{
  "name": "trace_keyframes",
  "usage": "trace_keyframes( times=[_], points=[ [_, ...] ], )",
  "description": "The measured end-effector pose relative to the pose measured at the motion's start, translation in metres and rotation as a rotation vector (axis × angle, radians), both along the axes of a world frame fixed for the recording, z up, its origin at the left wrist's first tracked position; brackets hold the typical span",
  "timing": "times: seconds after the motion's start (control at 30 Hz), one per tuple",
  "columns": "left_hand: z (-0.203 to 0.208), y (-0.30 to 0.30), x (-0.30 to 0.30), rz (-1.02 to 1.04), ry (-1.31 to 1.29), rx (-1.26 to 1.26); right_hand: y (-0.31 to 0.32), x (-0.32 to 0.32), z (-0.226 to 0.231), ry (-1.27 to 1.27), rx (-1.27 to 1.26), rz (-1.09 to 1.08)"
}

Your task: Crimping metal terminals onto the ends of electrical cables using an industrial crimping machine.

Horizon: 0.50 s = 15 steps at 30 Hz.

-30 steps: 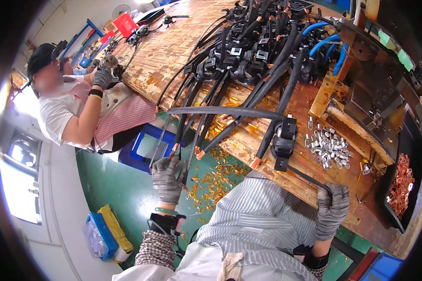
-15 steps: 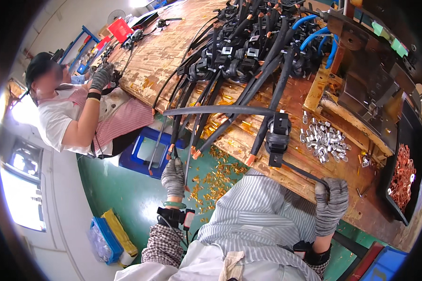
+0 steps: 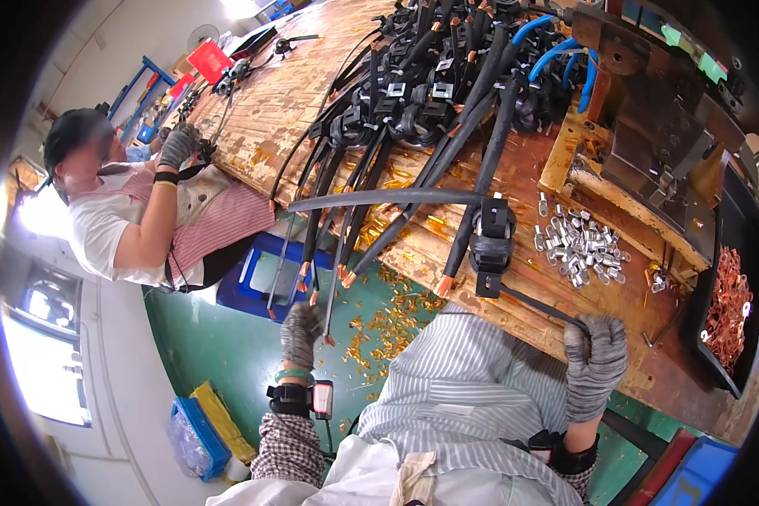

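Observation:
My right hand, in a grey striped knit glove, is closed on the thin black cable at the table's front edge. That cable runs to a black clamp-like part with a coiled body, from which a thick black cable stretches left across the others. My left hand, gloved alike, hangs off the table edge with its fingers drawn together. Just above its fingertips is the bare copper cable end, apart from them. Whatever the left fingers may hold is hidden. Other cables with copper ends hang beside it.
Behind lies a heap of black cable parts. To the right are a metal press, silver terminals and a black tray with copper pieces. Yellow scraps litter the floor. A co-worker is at the left.
My left hand has let go of the cable end and drawn down and slightly left, baring its copper tip. The right hand keeps its hold on the thin cable.

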<state>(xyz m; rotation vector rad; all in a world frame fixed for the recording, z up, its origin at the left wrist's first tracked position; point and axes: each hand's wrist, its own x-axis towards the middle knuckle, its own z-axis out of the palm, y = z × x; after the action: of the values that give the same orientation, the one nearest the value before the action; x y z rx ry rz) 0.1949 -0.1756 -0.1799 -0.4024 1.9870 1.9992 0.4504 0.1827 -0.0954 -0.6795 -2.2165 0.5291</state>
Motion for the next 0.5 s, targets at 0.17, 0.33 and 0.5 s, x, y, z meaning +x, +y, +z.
trace_keyframes(
  times=[0.17,0.33,0.5],
  points=[
    [0.026,0.003,-0.011,-0.227,0.130,0.152,0.001,0.001,-0.001,0.018,-0.010,0.003],
    [0.025,0.013,-0.017,-0.320,-0.001,0.198,0.000,0.000,-0.001,-0.031,0.012,-0.006],
    [0.019,0.018,-0.015,-0.326,-0.013,0.099,-0.001,-0.001,0.001,-0.007,-0.007,-0.010]
  ],
)
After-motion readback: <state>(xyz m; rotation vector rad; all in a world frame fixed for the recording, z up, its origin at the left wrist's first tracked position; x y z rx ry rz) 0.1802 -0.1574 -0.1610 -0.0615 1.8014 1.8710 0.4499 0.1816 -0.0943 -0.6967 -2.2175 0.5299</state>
